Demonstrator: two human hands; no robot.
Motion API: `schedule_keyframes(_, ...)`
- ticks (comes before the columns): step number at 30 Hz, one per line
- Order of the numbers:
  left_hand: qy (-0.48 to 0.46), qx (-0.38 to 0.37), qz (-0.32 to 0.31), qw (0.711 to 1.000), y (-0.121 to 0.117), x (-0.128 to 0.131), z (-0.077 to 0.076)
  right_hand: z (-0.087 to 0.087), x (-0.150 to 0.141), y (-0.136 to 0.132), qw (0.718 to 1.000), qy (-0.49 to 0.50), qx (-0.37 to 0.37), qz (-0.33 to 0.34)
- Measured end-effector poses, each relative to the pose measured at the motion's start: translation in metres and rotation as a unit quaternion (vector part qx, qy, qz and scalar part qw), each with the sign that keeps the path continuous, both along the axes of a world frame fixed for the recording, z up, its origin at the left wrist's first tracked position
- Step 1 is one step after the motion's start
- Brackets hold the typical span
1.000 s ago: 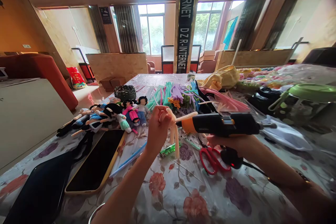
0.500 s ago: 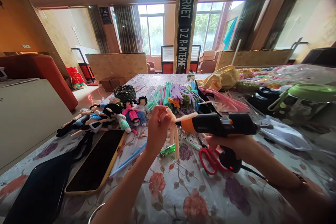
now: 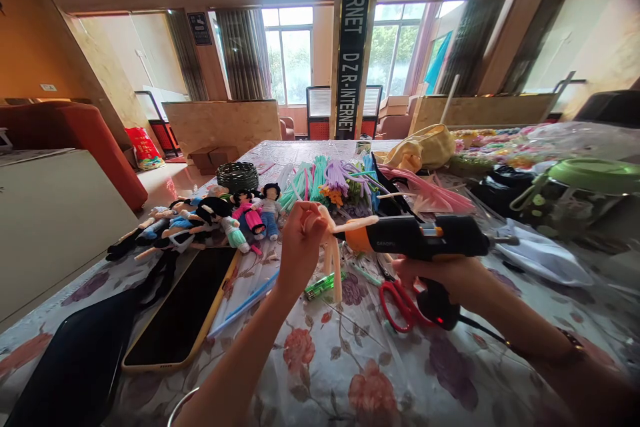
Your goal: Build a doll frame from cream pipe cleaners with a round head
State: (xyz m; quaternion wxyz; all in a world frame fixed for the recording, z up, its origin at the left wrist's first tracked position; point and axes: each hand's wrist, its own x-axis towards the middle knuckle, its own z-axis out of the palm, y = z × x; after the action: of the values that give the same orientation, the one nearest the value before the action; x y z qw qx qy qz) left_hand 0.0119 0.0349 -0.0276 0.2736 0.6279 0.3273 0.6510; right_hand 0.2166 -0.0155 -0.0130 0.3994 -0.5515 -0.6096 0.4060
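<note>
Between the fingers of my left hand (image 3: 306, 233) is a figure of peach pipe cleaners (image 3: 333, 267); two strands hang down and one sticks out to the right. My right hand (image 3: 430, 273) is wrapped round the handle of a black and orange glue gun (image 3: 400, 237), a red light glowing at its base. The gun's nozzle points left and meets the pipe cleaners, though the exact contact spot is too small to make out. Beneath the gun lie red-handled scissors (image 3: 400, 303), partly covered by it. A green lighter-like object (image 3: 324, 285) rests below the hanging strands.
Several pipe-cleaner dolls (image 3: 200, 220) lie at the left, near a dark woven basket (image 3: 238, 176). Closer in are a phone (image 3: 185, 307) and a black flat case (image 3: 75, 353). Bundles of coloured pipe cleaners (image 3: 313, 183) lie behind my hands. At right stands a green-lidded container (image 3: 590, 193).
The glue gun has shifted and tilted very slightly in my right hand, its base moving a little left. My left hand and the peach pipe cleaners stay almost still.
</note>
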Motion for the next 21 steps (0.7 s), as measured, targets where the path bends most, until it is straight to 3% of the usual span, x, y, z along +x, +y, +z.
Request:
schedule_keyframes(12,-0.046,-0.023,-0.021,0.998,0.0026,-0.0002,-0.0016,-0.0012,0.0026,0.0016,0.999,-0.014,-0.036,0.010)
schedule_keyframes(21,-0.057,-0.024,-0.001,0.998,0.0042,-0.0013,-0.0029,-0.0027,0.0023,0.0015,0.998,-0.001,-0.051,0.025)
